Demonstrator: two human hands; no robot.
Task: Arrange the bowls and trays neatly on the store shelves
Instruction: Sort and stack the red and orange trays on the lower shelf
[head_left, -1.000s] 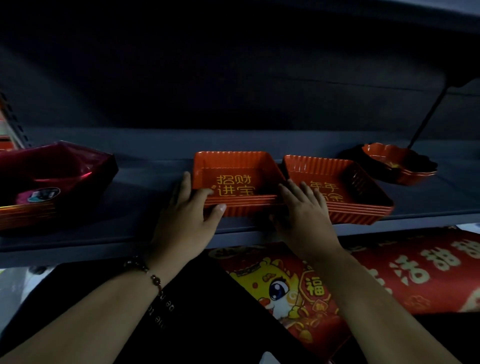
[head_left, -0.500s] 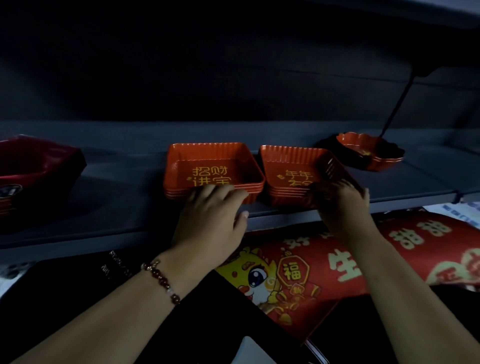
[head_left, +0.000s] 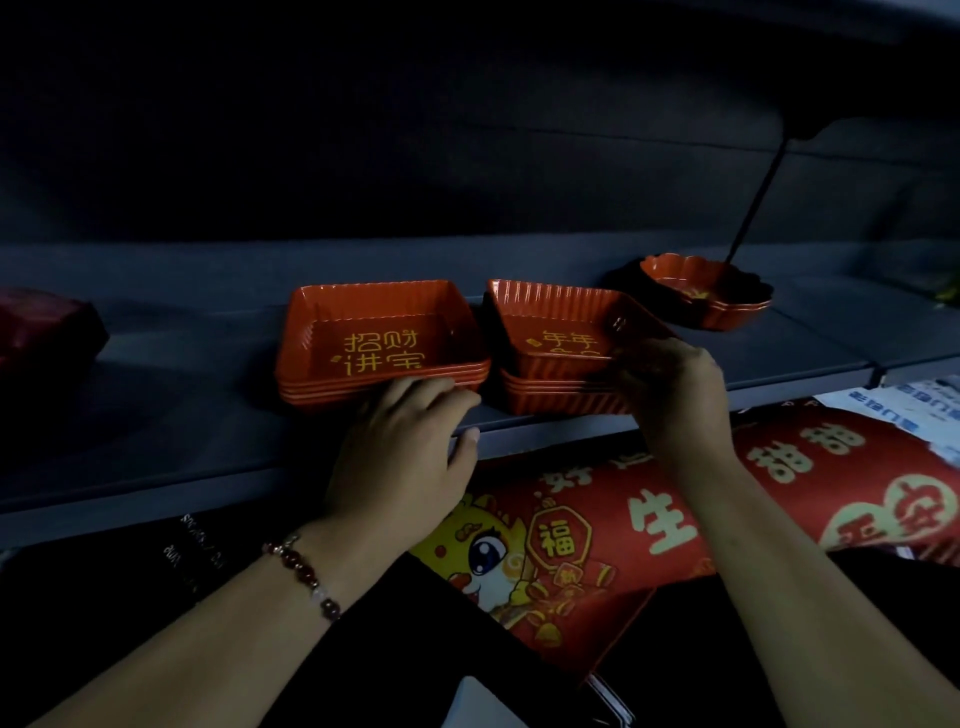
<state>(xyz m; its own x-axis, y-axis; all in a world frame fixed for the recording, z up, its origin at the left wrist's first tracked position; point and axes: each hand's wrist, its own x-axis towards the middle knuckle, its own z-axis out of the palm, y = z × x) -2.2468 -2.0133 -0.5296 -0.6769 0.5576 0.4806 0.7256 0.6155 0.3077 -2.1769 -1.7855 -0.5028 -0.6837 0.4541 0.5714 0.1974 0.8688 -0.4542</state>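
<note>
1. Head view: the right hand (head_left: 675, 395) was closed on the front right corner of the top tray (head_left: 566, 325) of the right stack (head_left: 563, 397), fingers curled over its rim; that tray sat tilted, its near edge raised off the trays beneath.
2. Half a second earlier this hand only rested against the front of a level stack, so the top tray had just been lifted. I judged this to mean the person was separating or re-seating it to square the pile.
3. The left hand (head_left: 405, 457) lay open and flat, fingertips touching the front lower edge of the left stack of square red trays (head_left: 382, 353), gripping nothing. A second before, it had been further left on that same stack.
4. The left stack sat level on the grey shelf (head_left: 171, 415), near its front edge, just beside the right stack; the two nearly touched.
5. Relative to the grip, the lifted tray extended back and to the left of the right hand, over its own stack.
6. A scalloped red bowl (head_left: 706, 293) stood further back and right, apart from both hands.
7. A dark red wrapped pack (head_left: 41, 332) lay at the far left, well apart.
8. Below the shelf, a red festive banner (head_left: 649, 514) showed between the arms.
</note>
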